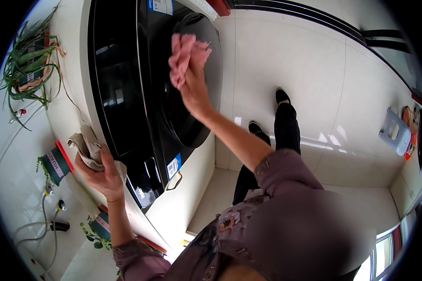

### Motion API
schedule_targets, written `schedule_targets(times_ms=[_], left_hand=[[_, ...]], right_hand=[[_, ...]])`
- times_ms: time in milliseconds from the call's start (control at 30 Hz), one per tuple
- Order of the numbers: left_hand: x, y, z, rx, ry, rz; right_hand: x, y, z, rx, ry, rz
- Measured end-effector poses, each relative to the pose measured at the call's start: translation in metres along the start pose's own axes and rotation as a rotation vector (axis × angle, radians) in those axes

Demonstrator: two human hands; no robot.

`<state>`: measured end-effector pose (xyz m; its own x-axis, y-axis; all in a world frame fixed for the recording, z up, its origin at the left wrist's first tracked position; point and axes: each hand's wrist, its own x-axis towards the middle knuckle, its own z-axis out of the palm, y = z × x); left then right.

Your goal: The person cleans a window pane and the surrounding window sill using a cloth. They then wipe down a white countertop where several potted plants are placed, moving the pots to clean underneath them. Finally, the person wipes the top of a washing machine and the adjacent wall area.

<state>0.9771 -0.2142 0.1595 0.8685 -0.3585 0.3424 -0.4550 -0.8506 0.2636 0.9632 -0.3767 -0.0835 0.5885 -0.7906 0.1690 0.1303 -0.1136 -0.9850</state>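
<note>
A black front-loading washing machine [150, 93] stands on the left, with a dark glossy top and a round, dark glass door [199, 117]. My right hand [195, 96] is closed around a crumpled pink cloth [185, 58], which lies against the far part of the door. Over by the pale ledge [68, 89] behind the machine, my left hand [103, 178] grips a bunched grey-beige cloth [90, 150]. Part of that cloth hangs out beside the wrist. Both cloths hide some of the fingers.
Potted plants in green pots, among them a spiky one [30, 70] and a smaller one [55, 166], line the left wall. Hoses [44, 210] run from wall taps below. A grey-blue plastic stool [396, 131] stands at the far right of the tiled floor [286, 51].
</note>
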Motion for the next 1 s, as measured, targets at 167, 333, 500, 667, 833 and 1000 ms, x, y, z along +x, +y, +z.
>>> schedule_targets(times_ms=[167, 333, 500, 667, 833, 1000], left_hand=[[0.005, 0.004, 0.001, 0.022, 0.009, -0.026], [0.008, -0.003, 0.000, 0.159, 0.037, 0.054], [0.007, -0.006, 0.003, 0.068, 0.052, 0.084], [0.004, -0.005, 0.001, -0.058, 0.018, -0.021], [0.001, -0.003, -0.003, -0.112, -0.002, -0.029], [0.006, 0.000, 0.003, -0.128, -0.017, -0.011]], right_hand=[[-0.132, -0.025, -0.017, -0.042, -0.146, -0.026], [-0.248, -0.003, -0.022, 0.067, -0.368, 0.702], [-0.227, 0.016, -0.007, 0.235, -0.189, 0.742], [-0.088, -0.012, 0.010, 0.043, 0.013, 0.318], [0.015, 0.069, 0.021, 0.021, 0.051, -0.025], [-0.074, 0.186, 0.011, 0.047, 0.011, 0.381]])
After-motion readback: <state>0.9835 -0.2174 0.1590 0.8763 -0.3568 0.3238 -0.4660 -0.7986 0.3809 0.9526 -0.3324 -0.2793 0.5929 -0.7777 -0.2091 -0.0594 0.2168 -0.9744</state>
